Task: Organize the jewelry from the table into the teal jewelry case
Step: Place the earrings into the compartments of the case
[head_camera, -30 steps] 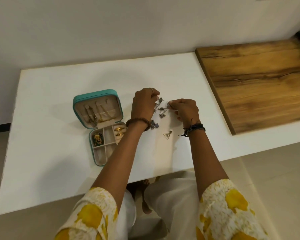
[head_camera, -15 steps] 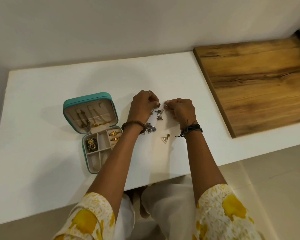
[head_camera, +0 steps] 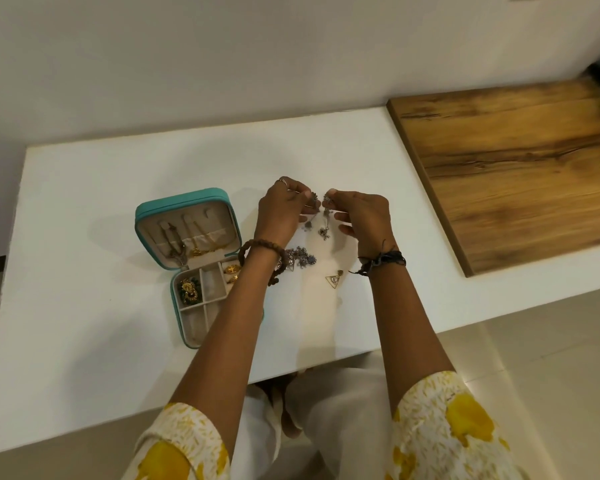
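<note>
Wooden board [head_camera: 513, 174] on white table [head_camera: 118, 188]

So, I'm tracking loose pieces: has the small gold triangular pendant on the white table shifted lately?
No; the gold triangular pendant lies as before, right of the open teal jewelry case.

A plain off-white wall [head_camera: 222, 57] rises behind a white tabletop [head_camera: 94, 188]. A brown wood-grain board [head_camera: 520, 168] lies on the tabletop's right end, its edge overhanging. Pale beige floor tiles [head_camera: 551, 368] show below, under soft, even light.
</note>
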`<state>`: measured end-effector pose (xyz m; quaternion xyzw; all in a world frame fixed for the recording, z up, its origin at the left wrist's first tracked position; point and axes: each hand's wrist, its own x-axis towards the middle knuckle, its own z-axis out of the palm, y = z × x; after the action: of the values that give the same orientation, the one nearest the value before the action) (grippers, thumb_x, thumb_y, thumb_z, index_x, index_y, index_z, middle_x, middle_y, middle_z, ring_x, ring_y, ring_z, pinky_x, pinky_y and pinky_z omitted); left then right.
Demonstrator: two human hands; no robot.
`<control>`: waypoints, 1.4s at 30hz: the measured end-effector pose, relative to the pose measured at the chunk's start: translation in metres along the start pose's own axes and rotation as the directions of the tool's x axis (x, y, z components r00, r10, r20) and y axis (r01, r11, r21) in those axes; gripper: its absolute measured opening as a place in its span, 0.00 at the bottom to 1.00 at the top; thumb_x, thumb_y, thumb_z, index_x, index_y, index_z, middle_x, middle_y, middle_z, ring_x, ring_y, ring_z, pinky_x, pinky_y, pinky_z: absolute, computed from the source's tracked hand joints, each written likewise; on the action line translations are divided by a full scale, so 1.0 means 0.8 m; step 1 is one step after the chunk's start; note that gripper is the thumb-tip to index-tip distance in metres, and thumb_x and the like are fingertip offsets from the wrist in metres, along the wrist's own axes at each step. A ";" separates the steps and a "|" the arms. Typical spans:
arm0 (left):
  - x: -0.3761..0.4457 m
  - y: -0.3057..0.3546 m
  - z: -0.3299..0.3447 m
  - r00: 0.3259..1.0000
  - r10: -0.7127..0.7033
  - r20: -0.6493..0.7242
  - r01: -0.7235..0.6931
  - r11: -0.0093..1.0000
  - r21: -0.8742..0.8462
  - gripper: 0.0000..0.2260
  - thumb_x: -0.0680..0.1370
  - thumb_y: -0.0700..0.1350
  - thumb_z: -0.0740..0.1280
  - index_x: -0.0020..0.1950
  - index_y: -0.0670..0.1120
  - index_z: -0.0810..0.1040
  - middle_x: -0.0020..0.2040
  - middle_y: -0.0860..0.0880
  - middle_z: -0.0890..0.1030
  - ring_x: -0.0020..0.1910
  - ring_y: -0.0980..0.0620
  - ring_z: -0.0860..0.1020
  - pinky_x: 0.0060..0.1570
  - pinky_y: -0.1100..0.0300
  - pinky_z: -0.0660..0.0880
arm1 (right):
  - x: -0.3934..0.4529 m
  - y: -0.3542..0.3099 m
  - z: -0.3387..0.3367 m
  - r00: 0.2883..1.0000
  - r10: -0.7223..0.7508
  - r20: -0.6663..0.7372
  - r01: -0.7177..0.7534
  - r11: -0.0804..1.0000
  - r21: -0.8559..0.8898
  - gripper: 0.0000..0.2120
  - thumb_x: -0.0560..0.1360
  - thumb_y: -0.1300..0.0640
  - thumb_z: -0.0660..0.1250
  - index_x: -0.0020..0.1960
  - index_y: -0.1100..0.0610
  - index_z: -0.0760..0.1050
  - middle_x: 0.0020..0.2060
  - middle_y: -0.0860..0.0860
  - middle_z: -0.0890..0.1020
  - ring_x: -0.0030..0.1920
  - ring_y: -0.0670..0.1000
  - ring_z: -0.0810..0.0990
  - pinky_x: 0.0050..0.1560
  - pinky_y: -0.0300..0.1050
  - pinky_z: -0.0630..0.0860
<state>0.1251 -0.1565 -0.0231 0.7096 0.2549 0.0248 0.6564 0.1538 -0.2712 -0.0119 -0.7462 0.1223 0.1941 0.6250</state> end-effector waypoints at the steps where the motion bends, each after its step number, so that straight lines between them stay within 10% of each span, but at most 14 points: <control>1: 0.000 0.000 -0.001 1.000 -0.009 -0.003 0.009 0.999 -0.035 0.09 0.78 0.37 0.60 0.39 0.48 0.70 0.36 0.49 0.79 0.27 0.63 0.78 0.31 0.71 0.75 | -0.001 -0.001 0.001 1.000 0.011 0.003 -0.011 1.000 0.016 0.07 0.73 0.56 0.68 0.47 0.59 0.81 0.41 0.53 0.83 0.34 0.44 0.76 0.35 0.36 0.71; 14: -0.007 0.012 -0.015 0.995 0.047 -0.089 -0.057 0.992 -0.110 0.09 0.73 0.38 0.69 0.53 0.41 0.81 0.39 0.51 0.81 0.37 0.61 0.78 0.36 0.70 0.75 | -0.017 -0.018 0.009 0.994 -0.068 0.082 0.063 0.996 0.062 0.08 0.74 0.56 0.67 0.50 0.56 0.82 0.41 0.50 0.84 0.40 0.46 0.76 0.40 0.37 0.72; 33: -0.077 0.063 -0.041 0.962 0.208 -0.176 -0.248 0.938 -0.243 0.06 0.71 0.37 0.70 0.45 0.45 0.82 0.36 0.57 0.82 0.38 0.62 0.81 0.45 0.68 0.76 | -0.091 -0.043 0.013 0.937 -0.347 0.029 0.338 0.927 0.160 0.07 0.74 0.55 0.68 0.50 0.53 0.82 0.40 0.45 0.84 0.36 0.39 0.77 0.38 0.33 0.72; 42: -0.143 0.045 -0.083 0.947 0.193 -0.255 -0.238 0.958 -0.159 0.07 0.73 0.39 0.69 0.50 0.46 0.81 0.42 0.52 0.82 0.41 0.63 0.80 0.44 0.72 0.75 | -0.131 -0.032 0.028 0.913 -0.333 0.237 0.304 0.941 0.151 0.08 0.76 0.59 0.65 0.52 0.55 0.82 0.42 0.48 0.85 0.38 0.42 0.78 0.40 0.35 0.75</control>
<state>0.0130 -0.1411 0.0546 0.6601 0.2486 0.2052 0.6785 0.0681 -0.2511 0.0539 -0.6885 -0.0733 0.1784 0.6992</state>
